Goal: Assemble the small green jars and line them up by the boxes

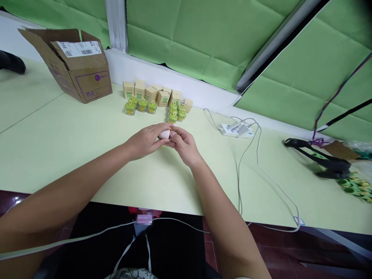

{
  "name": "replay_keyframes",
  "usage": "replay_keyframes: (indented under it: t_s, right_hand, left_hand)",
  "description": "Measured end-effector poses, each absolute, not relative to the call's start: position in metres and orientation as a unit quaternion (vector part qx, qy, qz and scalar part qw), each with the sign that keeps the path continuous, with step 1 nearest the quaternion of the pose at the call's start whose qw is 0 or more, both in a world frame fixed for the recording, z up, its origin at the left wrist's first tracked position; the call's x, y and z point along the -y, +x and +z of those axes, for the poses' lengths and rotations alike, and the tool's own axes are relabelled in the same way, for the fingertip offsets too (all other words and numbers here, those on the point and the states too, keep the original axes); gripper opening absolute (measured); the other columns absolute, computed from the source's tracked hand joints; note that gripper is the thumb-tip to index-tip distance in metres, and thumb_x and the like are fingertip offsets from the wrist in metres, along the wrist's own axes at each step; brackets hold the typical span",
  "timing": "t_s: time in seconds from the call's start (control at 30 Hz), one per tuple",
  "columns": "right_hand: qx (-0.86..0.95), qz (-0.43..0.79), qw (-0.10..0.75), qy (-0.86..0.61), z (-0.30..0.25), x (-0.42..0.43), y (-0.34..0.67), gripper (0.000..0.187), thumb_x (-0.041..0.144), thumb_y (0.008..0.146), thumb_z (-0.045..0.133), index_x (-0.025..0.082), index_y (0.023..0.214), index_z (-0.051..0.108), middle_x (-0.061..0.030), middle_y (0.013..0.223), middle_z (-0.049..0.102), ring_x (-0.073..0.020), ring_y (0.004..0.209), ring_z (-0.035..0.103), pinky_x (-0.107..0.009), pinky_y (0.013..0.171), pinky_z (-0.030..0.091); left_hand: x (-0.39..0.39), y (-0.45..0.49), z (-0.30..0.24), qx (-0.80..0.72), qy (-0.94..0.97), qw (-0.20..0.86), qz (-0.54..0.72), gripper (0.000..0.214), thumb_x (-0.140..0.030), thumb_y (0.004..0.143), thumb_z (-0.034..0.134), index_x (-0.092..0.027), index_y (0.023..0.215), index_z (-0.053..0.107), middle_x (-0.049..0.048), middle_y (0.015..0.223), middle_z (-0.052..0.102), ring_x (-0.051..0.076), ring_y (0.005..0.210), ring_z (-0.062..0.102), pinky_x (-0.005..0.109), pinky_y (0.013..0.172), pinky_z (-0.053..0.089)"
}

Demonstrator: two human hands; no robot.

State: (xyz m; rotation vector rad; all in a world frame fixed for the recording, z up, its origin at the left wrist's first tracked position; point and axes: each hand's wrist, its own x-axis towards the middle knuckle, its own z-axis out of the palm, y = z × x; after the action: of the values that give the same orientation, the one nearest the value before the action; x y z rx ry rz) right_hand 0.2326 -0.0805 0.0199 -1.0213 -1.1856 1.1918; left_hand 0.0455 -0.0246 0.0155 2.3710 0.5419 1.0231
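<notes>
Both of my hands meet over the middle of the table (128, 182). Between them is a small white rounded object (164, 134), mostly covered by fingers, so its kind cannot be made out. My left hand (147, 140) is closed around it from the left. From the right, my right hand (183, 144) pinches its edge with thumb and fingers. Just beyond the hands stand several small clear jars with green lids and yellow loops, one group (142, 105) at left and another (173, 115) at right. Small brown cardboard boxes (151, 93) line up behind them.
An opened cardboard carton (93, 79) stands at the back left. Right of the hands lies a white power strip (236, 130) with cables (258, 166) trailing to the front edge. Further right are a black clamp-like stand (322, 157) and a pile of green-and-yellow pieces (356, 188).
</notes>
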Motion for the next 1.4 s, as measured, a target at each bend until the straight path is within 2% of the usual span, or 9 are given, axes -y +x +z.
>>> replay_keyframes:
  t_s: [0.13,0.23,0.47,0.67,0.83,0.97,1.1,1.23,1.4]
  right_hand:
    - [0.530,0.469,0.558,-0.434,0.019,0.082,0.229,0.042,0.052,0.089,0.075,0.023,0.120,0.069,-0.0055,0.116,0.077,-0.0244,0.108,0.075,-0.044,0.091,0.070]
    - [0.539,0.454,0.557,-0.438,0.019,0.083,0.226,0.040,0.052,0.091,0.073,0.024,0.120,0.069,-0.0056,0.118,0.076,-0.0250,0.107,0.075,-0.043,0.088,0.070]
    - [0.532,0.468,0.551,-0.441,0.021,0.084,0.225,0.035,0.047,0.094,0.070,0.024,0.120,0.069,-0.0039,0.111,0.076,-0.0220,0.094,0.076,-0.042,0.084,0.071]
    - [0.461,0.587,0.533,-0.399,0.024,0.082,0.227,0.031,0.046,0.096,0.071,0.026,0.119,0.066,0.0007,0.100,0.074,-0.0143,0.084,0.072,-0.033,0.085,0.068]
    - [0.393,0.649,0.530,-0.379,0.026,0.080,0.225,0.026,0.042,0.096,0.069,0.024,0.114,0.063,0.0005,0.096,0.073,-0.0127,0.080,0.069,-0.026,0.079,0.063]
    - [0.344,0.650,0.541,-0.409,0.025,0.075,0.227,0.023,0.041,0.096,0.067,0.024,0.110,0.059,0.0014,0.083,0.069,-0.0129,0.067,0.065,-0.025,0.068,0.060]
    - [0.281,0.622,0.590,-0.431,0.025,0.069,0.237,0.020,0.034,0.098,0.054,0.022,0.113,0.060,0.0007,0.078,0.067,-0.0123,0.060,0.062,-0.023,0.060,0.057]
    - [0.216,0.608,0.605,-0.466,0.024,0.063,0.245,0.022,0.031,0.099,0.044,0.019,0.106,0.061,-0.0027,0.075,0.067,-0.0129,0.056,0.060,-0.022,0.054,0.054]
    - [0.212,0.614,0.594,-0.475,0.020,0.062,0.246,0.024,0.031,0.098,0.044,0.018,0.101,0.063,-0.0051,0.073,0.069,-0.0143,0.056,0.060,-0.024,0.054,0.056]
  left_hand:
    - [0.025,0.048,0.013,-0.218,0.866,0.256,0.370,0.045,-0.035,0.105,0.059,-0.023,0.148,0.055,0.0141,0.151,0.065,0.029,0.137,0.064,0.048,0.117,0.050]
    - [0.025,0.050,0.011,-0.220,0.868,0.250,0.368,0.045,-0.037,0.106,0.056,-0.022,0.148,0.054,0.0153,0.149,0.066,0.031,0.134,0.065,0.048,0.115,0.051]
    - [0.023,0.051,0.008,-0.217,0.866,0.244,0.378,0.046,-0.048,0.108,0.049,-0.019,0.143,0.054,0.0175,0.151,0.064,0.031,0.133,0.066,0.046,0.112,0.052]
    - [0.022,0.047,0.008,-0.248,0.861,0.263,0.358,0.055,-0.059,0.107,0.049,-0.024,0.150,0.049,0.0134,0.156,0.062,0.030,0.132,0.068,0.044,0.107,0.054]
    - [0.026,0.049,0.012,-0.255,0.806,0.340,0.412,0.055,-0.067,0.100,0.059,-0.025,0.136,0.057,0.0125,0.141,0.070,0.029,0.127,0.070,0.039,0.105,0.053]
    - [0.022,0.049,0.016,-0.262,0.734,0.383,0.495,0.049,-0.062,0.098,0.065,-0.022,0.126,0.058,0.0125,0.130,0.072,0.024,0.117,0.070,0.034,0.099,0.052]
    - [0.007,0.039,0.019,-0.326,0.770,0.282,0.471,0.037,-0.052,0.094,0.072,-0.023,0.116,0.065,0.0076,0.114,0.072,0.023,0.101,0.066,0.035,0.092,0.051]
    - [-0.005,0.030,0.016,-0.294,0.861,0.179,0.374,0.032,-0.049,0.085,0.079,-0.024,0.103,0.073,0.0090,0.111,0.070,0.031,0.111,0.059,0.047,0.102,0.046]
    - [-0.013,0.027,0.003,-0.262,0.917,0.125,0.273,0.022,-0.046,0.084,0.077,-0.025,0.090,0.080,0.0103,0.109,0.065,0.034,0.115,0.055,0.056,0.108,0.040]
